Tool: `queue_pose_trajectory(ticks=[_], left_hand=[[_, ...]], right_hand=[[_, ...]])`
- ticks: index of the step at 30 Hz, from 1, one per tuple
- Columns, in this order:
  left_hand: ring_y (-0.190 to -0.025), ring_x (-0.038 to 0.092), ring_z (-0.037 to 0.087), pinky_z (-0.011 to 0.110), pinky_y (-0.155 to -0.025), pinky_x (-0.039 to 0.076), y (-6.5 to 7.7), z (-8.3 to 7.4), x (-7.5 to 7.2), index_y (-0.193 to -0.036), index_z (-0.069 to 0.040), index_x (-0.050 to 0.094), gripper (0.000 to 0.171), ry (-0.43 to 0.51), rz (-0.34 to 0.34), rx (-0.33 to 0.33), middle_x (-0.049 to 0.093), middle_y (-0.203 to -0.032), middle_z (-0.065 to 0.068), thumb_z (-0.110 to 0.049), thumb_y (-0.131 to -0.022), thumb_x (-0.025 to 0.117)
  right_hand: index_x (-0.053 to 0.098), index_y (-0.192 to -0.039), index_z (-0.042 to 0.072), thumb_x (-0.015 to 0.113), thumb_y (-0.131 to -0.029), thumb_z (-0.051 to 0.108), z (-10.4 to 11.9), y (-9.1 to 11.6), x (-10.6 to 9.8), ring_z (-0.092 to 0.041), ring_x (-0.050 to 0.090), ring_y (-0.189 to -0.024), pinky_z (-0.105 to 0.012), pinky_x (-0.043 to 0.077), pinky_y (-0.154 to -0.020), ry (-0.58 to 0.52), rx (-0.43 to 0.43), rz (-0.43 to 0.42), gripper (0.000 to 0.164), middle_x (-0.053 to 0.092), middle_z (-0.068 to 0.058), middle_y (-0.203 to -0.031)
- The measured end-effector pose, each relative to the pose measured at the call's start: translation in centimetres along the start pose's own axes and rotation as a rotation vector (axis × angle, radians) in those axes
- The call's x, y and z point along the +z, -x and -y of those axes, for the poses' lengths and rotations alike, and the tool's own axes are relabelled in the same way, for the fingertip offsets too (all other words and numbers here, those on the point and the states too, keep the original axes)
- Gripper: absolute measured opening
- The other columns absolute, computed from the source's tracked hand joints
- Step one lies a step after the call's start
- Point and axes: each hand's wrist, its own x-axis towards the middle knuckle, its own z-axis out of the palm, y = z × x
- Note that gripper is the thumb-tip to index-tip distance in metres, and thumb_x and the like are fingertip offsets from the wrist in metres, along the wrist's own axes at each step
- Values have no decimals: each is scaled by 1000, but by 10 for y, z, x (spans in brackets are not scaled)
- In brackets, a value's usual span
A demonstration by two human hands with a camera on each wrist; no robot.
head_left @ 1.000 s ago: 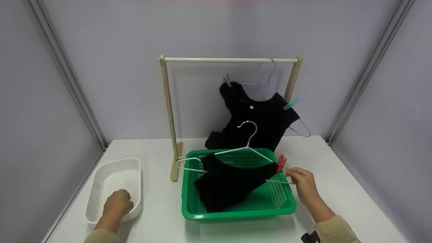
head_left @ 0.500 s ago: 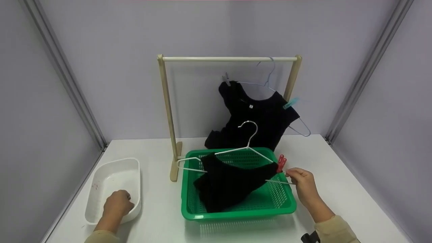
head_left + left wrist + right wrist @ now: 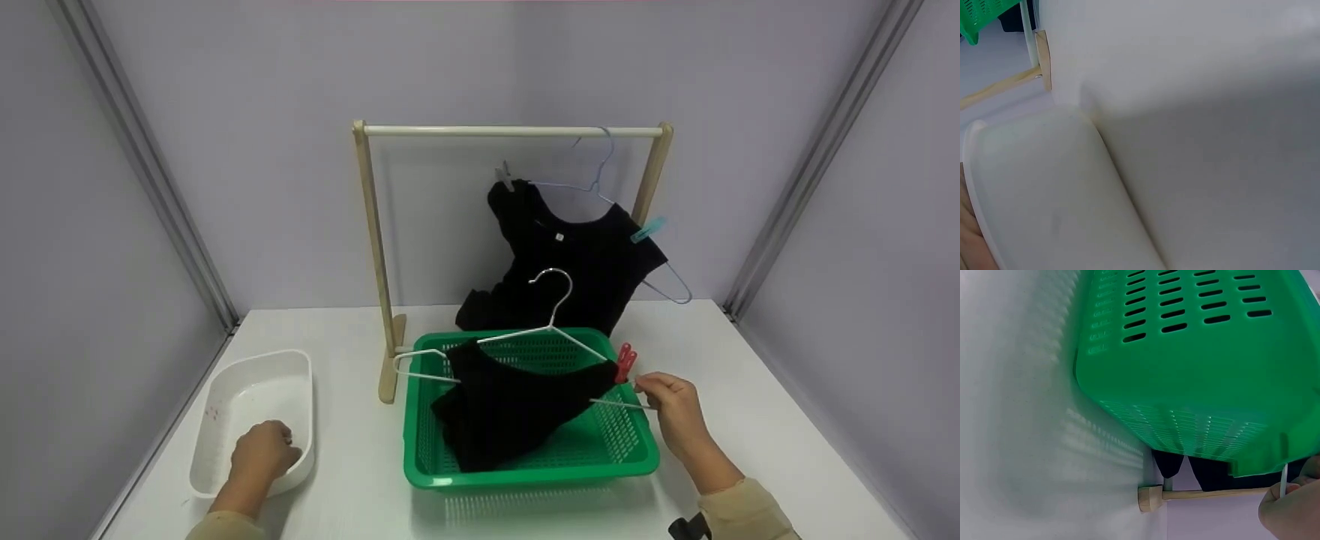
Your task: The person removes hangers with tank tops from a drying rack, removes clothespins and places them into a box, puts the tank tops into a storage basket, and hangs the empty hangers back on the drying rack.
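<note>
In the head view, my right hand (image 3: 675, 409) pinches the right end of a white wire hanger (image 3: 551, 328). A black garment (image 3: 517, 405) hangs on that hanger, partly inside a green basket (image 3: 540, 480). A red clothespin (image 3: 625, 363) clips the garment's right strap to the hanger. The right wrist view shows the thumb and fingers (image 3: 1292, 503) at the hanger wire beside the basket's wall. My left hand (image 3: 262, 454) reaches down into a white tub (image 3: 259, 375) on the left. Its fingertips are mostly hidden, and I cannot see whether they hold anything.
Behind the basket stands a wooden clothes rack (image 3: 480, 133). From its bar a second black garment (image 3: 581, 262) hangs on a bluish hanger (image 3: 598, 176), with a grey clothespin (image 3: 505, 178) and a teal clothespin (image 3: 647, 230). Grey walls (image 3: 450, 60) enclose the white table (image 3: 352, 450).
My left hand's fingers shift very slightly inside the tub. The right hand, hanger and garment stay in place.
</note>
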Motion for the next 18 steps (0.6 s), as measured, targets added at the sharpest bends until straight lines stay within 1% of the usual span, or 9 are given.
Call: queue_pose_trajectory(ticks=[2, 5, 6, 9, 12, 14, 16, 18], left_hand=[[-103, 62, 51, 60, -90, 49, 1, 0, 0, -111, 15, 62, 41, 4, 8, -2, 67, -104, 29, -13, -83, 74], [-104, 61, 51, 59, -91, 49, 2, 0, 0, -112, 15, 61, 42, 17, 18, -14, 67, -106, 29, -14, -84, 74], [-104, 61, 51, 59, -91, 49, 2, 0, 0, -112, 15, 61, 42, 22, 21, -20, 67, -106, 29, -14, -84, 74], [-106, 60, 50, 59, -92, 48, 2, -2, 0, -115, 15, 60, 44, 31, 25, -35, 66, -109, 29, -14, -85, 74], [-105, 61, 50, 59, -91, 48, 2, -3, 0, -115, 15, 60, 44, 25, 24, -26, 66, -108, 29, -15, -85, 73], [-104, 61, 50, 59, -91, 49, 2, -4, 0, -114, 16, 61, 44, 14, 21, -6, 66, -107, 29, -16, -86, 73], [-103, 61, 50, 59, -90, 49, 3, -6, 0, -113, 16, 61, 45, 5, 15, 13, 67, -107, 29, -17, -86, 73], [-104, 61, 51, 60, -90, 49, 3, -7, 0, -114, 16, 60, 46, -1, 13, 21, 67, -108, 29, -18, -86, 73]], right_hand=[[69, -75, -4, 59, -96, 0, 0, 0, 0, -12, 39, -61, -27, 43, -61, 5, 0, -1, 24, 56, 3, -63], [71, -73, 4, 59, -96, 0, 0, 0, 1, -11, 41, -62, -27, 44, -61, 9, 7, -3, 27, 59, 3, -66], [71, -72, 4, 59, -96, 0, 0, 0, 1, -11, 41, -61, -26, 44, -61, 9, 9, -4, 27, 59, 3, -66], [72, -73, 5, 59, -96, 0, 0, 0, 1, -11, 42, -63, -27, 45, -61, 9, 11, -4, 27, 59, 3, -67], [72, -73, 4, 59, -96, 0, 0, 0, 1, -11, 43, -64, -27, 44, -62, 4, 14, -1, 27, 59, 3, -66], [71, -73, 3, 59, -97, 0, 1, 0, 1, -11, 43, -64, -26, 44, -62, -6, 15, 1, 26, 59, 2, -67], [70, -75, -3, 59, -97, 0, 1, 0, 1, -11, 41, -63, -25, 42, -61, -14, 9, 6, 24, 58, 1, -66], [67, -77, -11, 59, -97, 0, 1, 0, 1, -11, 38, -61, -24, 41, -60, -22, 2, 14, 24, 57, 1, -64]])
